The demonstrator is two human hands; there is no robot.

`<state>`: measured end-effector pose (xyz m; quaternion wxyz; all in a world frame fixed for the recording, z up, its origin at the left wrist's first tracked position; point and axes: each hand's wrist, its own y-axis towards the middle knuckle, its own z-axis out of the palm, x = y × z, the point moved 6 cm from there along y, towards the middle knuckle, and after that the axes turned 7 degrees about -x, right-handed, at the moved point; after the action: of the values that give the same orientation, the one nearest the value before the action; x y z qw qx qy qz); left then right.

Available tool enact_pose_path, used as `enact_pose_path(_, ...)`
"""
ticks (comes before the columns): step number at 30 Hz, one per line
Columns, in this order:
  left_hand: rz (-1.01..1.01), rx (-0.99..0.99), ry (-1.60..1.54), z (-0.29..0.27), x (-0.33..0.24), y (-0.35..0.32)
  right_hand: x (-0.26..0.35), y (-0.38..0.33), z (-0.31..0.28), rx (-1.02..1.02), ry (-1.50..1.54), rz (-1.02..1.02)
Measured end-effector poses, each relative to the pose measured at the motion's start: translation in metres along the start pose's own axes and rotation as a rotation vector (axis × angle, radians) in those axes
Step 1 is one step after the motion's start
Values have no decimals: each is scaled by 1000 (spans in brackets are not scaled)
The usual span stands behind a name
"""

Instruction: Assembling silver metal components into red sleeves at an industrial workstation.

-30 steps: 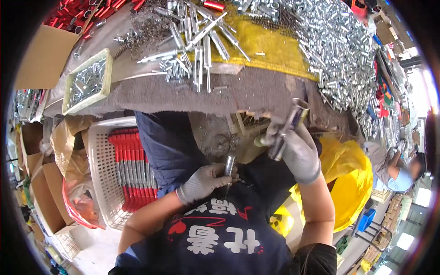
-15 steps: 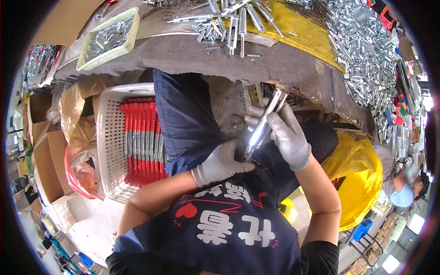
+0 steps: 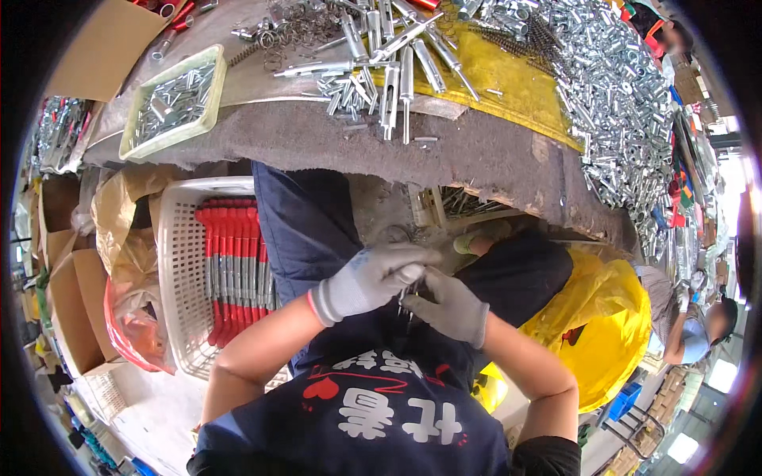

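In front of my body, both hands meet, wearing grey-white knitted work gloves. My left hand (image 3: 369, 284) is closed, its fingers bent over toward the other hand. My right hand (image 3: 454, 309) is closed from the other side, thumb and fingers pressed together. Between them shows a narrow bit of a shiny metal tube (image 3: 405, 305); the gloves cover most of it. On the bench beyond lie several similar slotted metal tubes (image 3: 390, 99) with thin rods in them, beside a heap of small metal pins (image 3: 345, 95).
A white plastic basket (image 3: 169, 270) of red-handled tools (image 3: 236, 270) stands at my left. The cloth-covered bench (image 3: 317, 143) carries a pale tray (image 3: 133, 135) of pins, springs (image 3: 270, 44) and a large pile of metal parts (image 3: 619, 111). At right lies a yellow sack (image 3: 615, 341).
My right hand has come down and left to join my left hand. The metal tube, upright and plainly visible before, is now mostly hidden between the gloves. The view has shifted slightly.
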<state>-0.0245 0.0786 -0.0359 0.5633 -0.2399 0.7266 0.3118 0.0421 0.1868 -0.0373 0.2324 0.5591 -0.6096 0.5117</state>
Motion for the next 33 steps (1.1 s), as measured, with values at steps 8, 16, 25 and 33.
enact_pose_path(8,-612,116,-421,-5,63,-14,91,101,-193,-829,-973,-433)
enact_pose_path(16,-557,50,-390,0,65,-19,74,148,-215,-771,-1234,-419)
enact_pose_path(25,-491,43,-230,13,58,-34,59,17,-72,-342,-212,-471)
enact_pose_path(33,-452,36,-225,21,52,-34,2,-3,-5,-170,-84,-217)
